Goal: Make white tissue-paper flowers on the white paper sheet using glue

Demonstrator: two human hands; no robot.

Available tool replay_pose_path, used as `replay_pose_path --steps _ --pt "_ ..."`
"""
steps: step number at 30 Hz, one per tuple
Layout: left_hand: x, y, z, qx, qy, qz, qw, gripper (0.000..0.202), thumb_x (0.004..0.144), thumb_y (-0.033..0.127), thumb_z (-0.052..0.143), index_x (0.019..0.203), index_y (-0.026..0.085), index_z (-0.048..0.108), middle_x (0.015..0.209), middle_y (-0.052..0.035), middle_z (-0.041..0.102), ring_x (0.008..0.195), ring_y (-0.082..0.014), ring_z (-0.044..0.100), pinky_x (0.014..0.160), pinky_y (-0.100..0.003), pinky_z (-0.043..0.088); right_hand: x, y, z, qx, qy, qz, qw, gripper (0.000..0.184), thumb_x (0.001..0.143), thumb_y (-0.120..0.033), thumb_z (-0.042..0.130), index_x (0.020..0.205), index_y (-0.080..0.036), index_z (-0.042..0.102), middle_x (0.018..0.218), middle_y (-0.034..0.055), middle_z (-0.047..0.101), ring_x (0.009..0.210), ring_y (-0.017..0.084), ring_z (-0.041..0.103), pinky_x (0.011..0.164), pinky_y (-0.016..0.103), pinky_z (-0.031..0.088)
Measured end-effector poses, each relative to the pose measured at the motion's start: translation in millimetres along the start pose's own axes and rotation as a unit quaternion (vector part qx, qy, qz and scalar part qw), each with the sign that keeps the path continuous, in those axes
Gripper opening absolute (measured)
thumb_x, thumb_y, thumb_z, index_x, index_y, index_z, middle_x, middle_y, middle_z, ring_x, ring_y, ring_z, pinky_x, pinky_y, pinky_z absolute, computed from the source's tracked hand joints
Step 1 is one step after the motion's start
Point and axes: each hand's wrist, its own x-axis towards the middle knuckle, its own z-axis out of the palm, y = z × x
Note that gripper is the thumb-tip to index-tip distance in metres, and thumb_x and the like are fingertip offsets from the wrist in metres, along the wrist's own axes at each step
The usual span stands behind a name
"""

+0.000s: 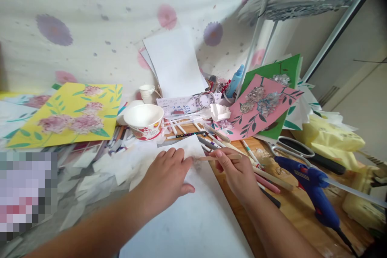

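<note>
1. Head view: nearest, a long white sheet (181, 225) lies on the wooden bench (298, 211), reaching away beneath the left hand.
2. The left hand (169, 175) rests palm down over it, fingers bent, thumb out; its fingertips are hidden, so I cannot tell whether it grips anything.
3. The right hand (236, 171) pinches a flat wooden stick (208, 158) between thumb and fingers, the stick's end just beside the left index finger.
4. To the right lie a blue glue gun (314, 185) and, just beyond, scissors (294, 149).
5. Farther off, a paper bowl (145, 121) stands between a yellow flower picture (81, 109) and a pink one (250, 119).
6. Behind everything hangs a flowered curtain (121, 12).
</note>
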Motion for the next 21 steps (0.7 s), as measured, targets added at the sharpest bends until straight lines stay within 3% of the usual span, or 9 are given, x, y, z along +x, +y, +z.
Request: replay_pose_path --steps 6,21 --pt "-1.1 -0.8 1.5 -0.006 0.002 -0.001 1.000 0.049 0.073 0.051 0.074 0.111 0.022 0.062 0.096 -0.0064 0.056 0.096 -0.0295 0.052 0.080 -0.042 0.042 -0.6 2.4 0.2 -0.017 0.000 0.007 1.000 0.042 0.093 -0.045 0.047 0.072 -0.014 0.068 0.050 -0.0025 0.050 0.046 0.011 0.046 0.046 0.024 0.033" --pt "-2.5 -2.6 4.1 -0.006 0.016 0.006 1.000 0.056 0.073 0.054 0.073 0.119 0.024 0.060 0.098 -0.0069 0.057 0.096 -0.0297 0.051 0.080 -0.042 0.041 -2.1 1.3 0.3 -0.008 0.005 0.000 1.000 0.041 0.092 -0.044 0.048 0.074 -0.015 0.070 0.053 -0.0012 0.054 0.049 0.013 0.050 0.048 0.024 0.036"
